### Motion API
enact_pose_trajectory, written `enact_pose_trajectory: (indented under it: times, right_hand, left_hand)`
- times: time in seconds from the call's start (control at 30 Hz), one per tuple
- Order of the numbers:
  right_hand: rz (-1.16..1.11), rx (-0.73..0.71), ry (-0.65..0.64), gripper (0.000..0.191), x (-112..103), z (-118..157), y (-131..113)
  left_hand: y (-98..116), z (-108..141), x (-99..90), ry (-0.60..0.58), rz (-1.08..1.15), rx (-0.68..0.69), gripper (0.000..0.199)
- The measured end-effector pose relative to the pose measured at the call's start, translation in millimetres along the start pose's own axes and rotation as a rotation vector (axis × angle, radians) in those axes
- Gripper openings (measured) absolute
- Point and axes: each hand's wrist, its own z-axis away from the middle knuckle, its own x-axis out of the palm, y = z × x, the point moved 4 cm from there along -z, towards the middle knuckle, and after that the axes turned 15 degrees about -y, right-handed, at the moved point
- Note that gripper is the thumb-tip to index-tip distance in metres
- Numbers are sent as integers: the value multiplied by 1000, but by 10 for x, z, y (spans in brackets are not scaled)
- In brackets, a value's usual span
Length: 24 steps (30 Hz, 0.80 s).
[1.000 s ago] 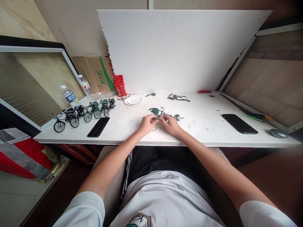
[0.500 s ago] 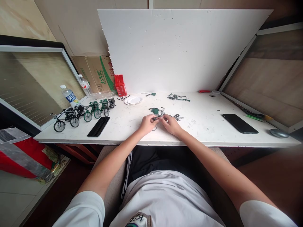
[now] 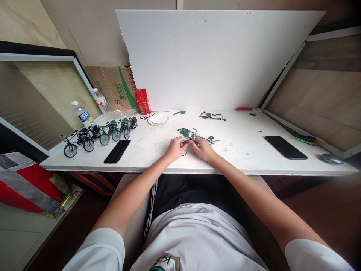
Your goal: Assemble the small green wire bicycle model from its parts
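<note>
At the centre of my clock I am holding a small dark part between both hands over the desk. My left hand is pinching it, thumb and fingertips closed; my right hand is grasping it from the 3 o'clock side, thumb and forefinger bent in. The fingers are covering most of it, so its shape is escaping me. A silvery piece is showing just past the right fingertips; I cannot tell whether it is joined on.

A thin ring is lying at 6, just beside the hands, and a green piece at 12. Black bits are lying near, at 2 to 3. Farther off, loose pieces are lying at 1, a plate at 10. Bikes are standing at 9, beside a phone.
</note>
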Motion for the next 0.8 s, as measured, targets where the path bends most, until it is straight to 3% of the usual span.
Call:
enact_pose_trajectory:
  times: [0.8]
  right_hand:
    - [19,6,7,51,9,-12,34]
  left_hand:
    - [53,-1,-4,21,-72,37,18]
